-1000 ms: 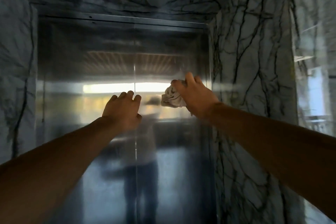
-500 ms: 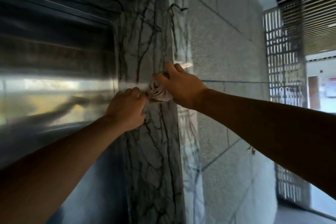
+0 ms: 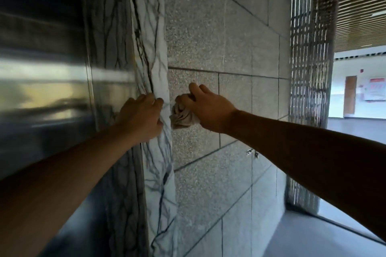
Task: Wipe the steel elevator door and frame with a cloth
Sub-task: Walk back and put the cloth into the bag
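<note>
The right hand (image 3: 208, 108) has its grip closed around a crumpled beige cloth (image 3: 181, 118), pressed against the speckled grey granite wall (image 3: 240, 48). The left hand (image 3: 140, 119) rests with fingers curled on the veined white marble door frame (image 3: 158, 52), holding nothing, beside the brushed steel elevator door (image 3: 41, 79).

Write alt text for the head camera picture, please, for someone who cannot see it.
A person's right hand grips a bunched cloth against a speckled grey stone wall, while the left hand rests on the veined marble frame. The steel elevator door lies at far left.
</note>
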`<control>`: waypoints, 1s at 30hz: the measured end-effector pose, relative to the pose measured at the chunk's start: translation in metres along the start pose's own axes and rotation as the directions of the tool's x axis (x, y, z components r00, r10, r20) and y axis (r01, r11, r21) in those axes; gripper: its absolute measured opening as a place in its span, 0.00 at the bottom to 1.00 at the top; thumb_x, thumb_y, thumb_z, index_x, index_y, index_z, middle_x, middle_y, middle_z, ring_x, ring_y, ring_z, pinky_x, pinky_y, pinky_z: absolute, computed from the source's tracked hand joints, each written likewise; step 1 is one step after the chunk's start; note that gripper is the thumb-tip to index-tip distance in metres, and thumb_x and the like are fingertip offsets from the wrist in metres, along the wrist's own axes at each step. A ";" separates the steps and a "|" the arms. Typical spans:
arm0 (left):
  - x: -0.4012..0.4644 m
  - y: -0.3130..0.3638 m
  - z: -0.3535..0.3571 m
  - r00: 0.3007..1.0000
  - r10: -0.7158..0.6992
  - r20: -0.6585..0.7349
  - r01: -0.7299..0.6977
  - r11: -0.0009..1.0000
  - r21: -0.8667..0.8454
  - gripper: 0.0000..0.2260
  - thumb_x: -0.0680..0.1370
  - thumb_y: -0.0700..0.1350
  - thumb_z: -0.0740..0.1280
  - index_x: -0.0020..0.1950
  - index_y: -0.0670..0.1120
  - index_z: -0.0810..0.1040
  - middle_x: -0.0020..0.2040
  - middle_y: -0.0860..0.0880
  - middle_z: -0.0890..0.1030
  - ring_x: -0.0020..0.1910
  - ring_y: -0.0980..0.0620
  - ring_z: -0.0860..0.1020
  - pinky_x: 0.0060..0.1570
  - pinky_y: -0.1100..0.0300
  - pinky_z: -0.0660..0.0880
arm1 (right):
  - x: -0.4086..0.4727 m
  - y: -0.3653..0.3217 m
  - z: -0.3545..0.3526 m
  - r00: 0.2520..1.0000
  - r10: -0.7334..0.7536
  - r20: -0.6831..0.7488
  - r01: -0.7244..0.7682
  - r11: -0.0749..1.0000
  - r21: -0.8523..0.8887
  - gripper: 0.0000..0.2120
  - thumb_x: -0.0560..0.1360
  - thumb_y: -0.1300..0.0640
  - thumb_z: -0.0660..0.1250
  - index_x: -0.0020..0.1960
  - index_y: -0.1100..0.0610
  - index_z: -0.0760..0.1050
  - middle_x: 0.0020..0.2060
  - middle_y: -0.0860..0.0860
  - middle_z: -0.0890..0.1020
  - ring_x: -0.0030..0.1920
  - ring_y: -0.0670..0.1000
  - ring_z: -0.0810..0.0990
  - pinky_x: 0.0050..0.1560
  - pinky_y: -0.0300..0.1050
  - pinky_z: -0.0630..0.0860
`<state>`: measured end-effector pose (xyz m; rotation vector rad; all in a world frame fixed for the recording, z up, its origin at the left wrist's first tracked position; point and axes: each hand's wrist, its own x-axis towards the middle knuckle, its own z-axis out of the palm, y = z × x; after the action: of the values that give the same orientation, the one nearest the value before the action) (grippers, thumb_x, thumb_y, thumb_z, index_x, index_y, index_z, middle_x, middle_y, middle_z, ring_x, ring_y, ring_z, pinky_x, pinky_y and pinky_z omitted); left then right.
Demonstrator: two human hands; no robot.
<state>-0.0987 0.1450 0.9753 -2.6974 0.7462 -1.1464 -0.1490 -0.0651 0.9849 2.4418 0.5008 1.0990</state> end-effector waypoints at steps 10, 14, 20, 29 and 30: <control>-0.041 0.100 0.125 0.970 -0.127 0.209 0.173 0.959 -0.224 0.18 0.75 0.50 0.66 0.62 0.43 0.71 0.59 0.42 0.72 0.60 0.40 0.73 0.54 0.48 0.72 | -0.110 -0.005 0.163 0.992 -0.015 0.125 -0.023 0.954 0.300 0.35 0.69 0.62 0.72 0.71 0.50 0.62 0.61 0.56 0.64 0.56 0.57 0.71 0.37 0.46 0.75; -0.063 0.137 0.189 0.972 -0.070 0.225 0.136 0.946 -0.294 0.22 0.75 0.50 0.69 0.66 0.43 0.71 0.62 0.43 0.74 0.59 0.40 0.76 0.53 0.48 0.74 | -0.138 -0.028 0.213 0.986 -0.018 0.168 -0.050 0.920 0.388 0.36 0.68 0.62 0.73 0.72 0.50 0.64 0.59 0.56 0.66 0.55 0.56 0.70 0.35 0.40 0.68; -0.116 0.195 0.321 0.926 -0.025 0.378 0.191 0.893 -0.409 0.15 0.74 0.49 0.65 0.57 0.43 0.73 0.55 0.42 0.76 0.52 0.39 0.77 0.43 0.48 0.73 | -0.204 -0.075 0.333 0.937 -0.008 0.349 -0.174 0.856 0.487 0.34 0.67 0.63 0.71 0.69 0.48 0.65 0.55 0.52 0.65 0.52 0.53 0.69 0.32 0.43 0.67; -0.241 0.276 0.504 0.732 -0.055 0.679 0.473 0.757 -0.450 0.13 0.77 0.44 0.63 0.60 0.42 0.74 0.57 0.42 0.76 0.51 0.37 0.78 0.42 0.51 0.72 | -0.333 -0.152 0.499 0.788 0.011 0.616 -0.414 0.750 0.516 0.28 0.68 0.64 0.68 0.66 0.49 0.69 0.52 0.52 0.65 0.48 0.55 0.72 0.31 0.50 0.76; -0.255 0.283 0.520 0.705 -0.061 0.706 0.510 0.735 -0.446 0.14 0.77 0.44 0.63 0.60 0.41 0.74 0.58 0.42 0.76 0.52 0.37 0.78 0.43 0.51 0.72 | -0.345 -0.160 0.515 0.772 0.002 0.635 -0.427 0.741 0.517 0.28 0.68 0.63 0.69 0.66 0.49 0.69 0.52 0.52 0.65 0.49 0.55 0.72 0.31 0.51 0.77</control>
<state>0.0042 -0.0215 0.3609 -3.5164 0.6165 0.1892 0.0060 -0.2081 0.3805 3.3279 0.4023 0.1199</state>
